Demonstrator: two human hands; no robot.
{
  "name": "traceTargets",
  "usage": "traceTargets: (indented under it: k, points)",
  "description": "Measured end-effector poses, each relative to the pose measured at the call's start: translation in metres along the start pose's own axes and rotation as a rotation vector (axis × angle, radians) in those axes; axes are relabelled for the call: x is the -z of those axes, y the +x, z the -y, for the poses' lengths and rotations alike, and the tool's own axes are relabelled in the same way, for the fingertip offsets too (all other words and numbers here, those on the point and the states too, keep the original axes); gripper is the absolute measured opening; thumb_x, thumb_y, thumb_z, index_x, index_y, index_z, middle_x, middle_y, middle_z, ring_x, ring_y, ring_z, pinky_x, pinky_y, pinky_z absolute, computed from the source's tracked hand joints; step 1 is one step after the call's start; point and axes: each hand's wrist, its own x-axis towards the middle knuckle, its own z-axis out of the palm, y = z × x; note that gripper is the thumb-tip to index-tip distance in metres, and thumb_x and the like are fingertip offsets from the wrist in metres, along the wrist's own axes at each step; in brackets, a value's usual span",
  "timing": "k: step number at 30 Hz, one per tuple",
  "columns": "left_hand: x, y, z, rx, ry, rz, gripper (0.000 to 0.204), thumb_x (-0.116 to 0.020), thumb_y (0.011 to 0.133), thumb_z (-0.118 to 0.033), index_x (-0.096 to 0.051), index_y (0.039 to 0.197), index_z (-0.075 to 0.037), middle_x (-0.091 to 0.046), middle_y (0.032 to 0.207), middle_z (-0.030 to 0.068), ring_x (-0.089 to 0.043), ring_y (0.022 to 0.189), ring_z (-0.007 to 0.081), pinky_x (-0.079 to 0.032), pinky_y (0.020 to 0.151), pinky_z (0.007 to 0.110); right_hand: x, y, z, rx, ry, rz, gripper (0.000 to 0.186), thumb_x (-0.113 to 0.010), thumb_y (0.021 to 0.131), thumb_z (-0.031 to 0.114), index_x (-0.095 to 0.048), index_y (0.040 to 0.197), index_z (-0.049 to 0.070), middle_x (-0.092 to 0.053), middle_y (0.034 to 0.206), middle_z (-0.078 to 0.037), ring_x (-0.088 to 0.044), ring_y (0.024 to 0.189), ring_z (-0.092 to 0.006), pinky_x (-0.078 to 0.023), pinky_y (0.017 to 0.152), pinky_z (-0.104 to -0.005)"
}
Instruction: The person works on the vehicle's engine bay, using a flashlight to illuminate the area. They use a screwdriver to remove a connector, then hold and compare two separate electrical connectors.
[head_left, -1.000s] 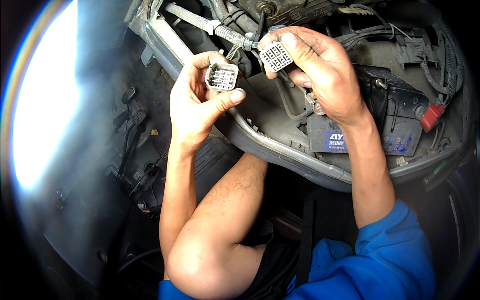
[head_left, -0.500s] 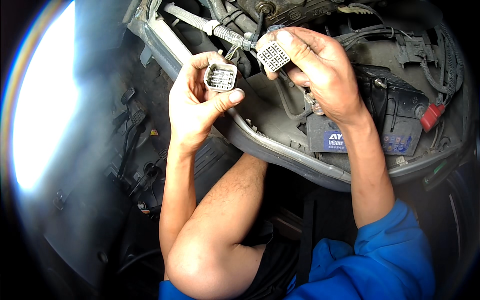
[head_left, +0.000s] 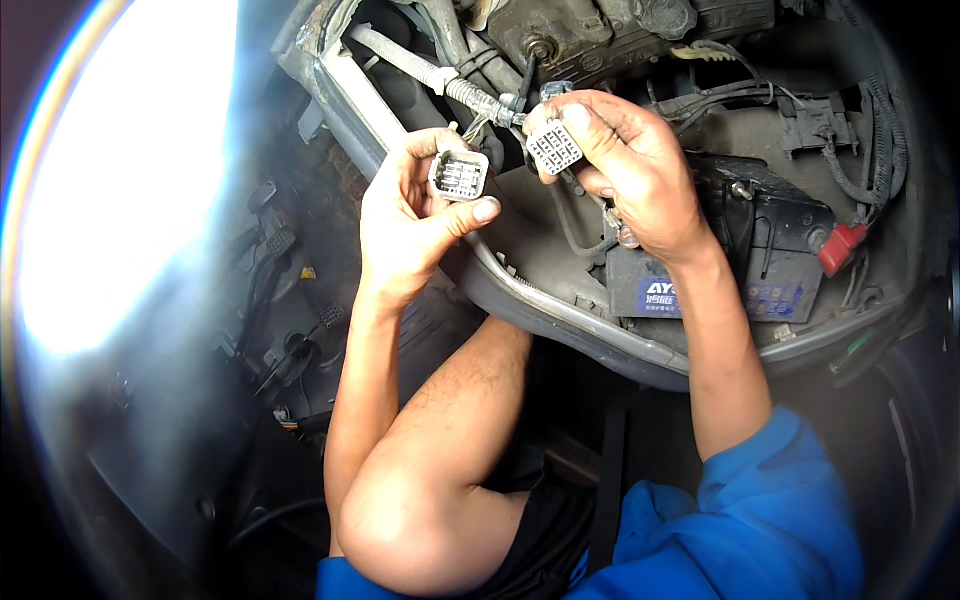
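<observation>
My left hand (head_left: 405,215) is closed round a squarish grey connector socket (head_left: 460,176), its open face with metal pins turned up toward me. Thin wires run from behind it to a corrugated harness sleeve (head_left: 470,95). A little to the right, my right hand (head_left: 635,160) pinches the mating connector plug (head_left: 555,147), a pale block with rows of small square holes, between thumb and fingers. The two halves are apart, with a small gap between them. Part of each connector's back is hidden by my fingers.
Under my right forearm sits a dark battery (head_left: 715,285) with a red terminal cover (head_left: 842,248). A metal-edged sill (head_left: 600,335) curves between my knee (head_left: 400,520) and the open bay. Pedals (head_left: 290,355) are at the left, and a black cable bundle (head_left: 880,130) hangs at the right.
The view has shifted a little, so both hands and the bay sit slightly lower. Both hands keep their hold on the two connector halves, which remain apart.
</observation>
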Motion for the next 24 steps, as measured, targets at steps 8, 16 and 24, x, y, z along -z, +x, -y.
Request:
traceTargets:
  k: [8, 16, 24]
  points:
    - [-0.0026, -0.0015, 0.0000, -0.009, 0.011, -0.057, 0.056, -0.079, 0.068, 0.002, -0.049, 0.115, 0.004, -0.060, 0.096, 0.0062, -0.058, 0.084, 0.0090, -0.049, 0.077, 0.021, -0.0021, -0.0006, -0.0003, 0.007, -0.009, -0.003, 0.025, -0.046, 0.097, 0.023, -0.061, 0.095, 0.003, -0.060, 0.073, 0.001, -0.044, 0.056, -0.0001, -0.032, 0.047, -0.0156]
    - [-0.0071, -0.0018, 0.0002, -0.013, 0.026, -0.111, 0.055, -0.078, 0.069, 0.004, -0.048, 0.116, 0.006, -0.061, 0.098, 0.0085, -0.059, 0.084, 0.0090, -0.050, 0.074, 0.021, -0.0009, 0.0007, 0.0008, 0.010, -0.020, 0.016, 0.026, -0.046, 0.098, 0.024, -0.061, 0.095, 0.003, -0.060, 0.075, 0.001, -0.051, 0.062, -0.0022, -0.036, 0.050, -0.0162]
    - [-0.0042, -0.0007, -0.0008, 0.010, 0.065, -0.091, 0.056, -0.078, 0.069, 0.002, -0.048, 0.116, 0.006, -0.062, 0.096, 0.0078, -0.059, 0.079, 0.0074, -0.049, 0.066, 0.018, -0.0005, -0.0001, 0.0010, -0.001, 0.014, 0.016, 0.027, -0.045, 0.098, 0.025, -0.061, 0.095, 0.004, -0.060, 0.073, 0.000, -0.047, 0.058, -0.0010, -0.032, 0.047, -0.0160]
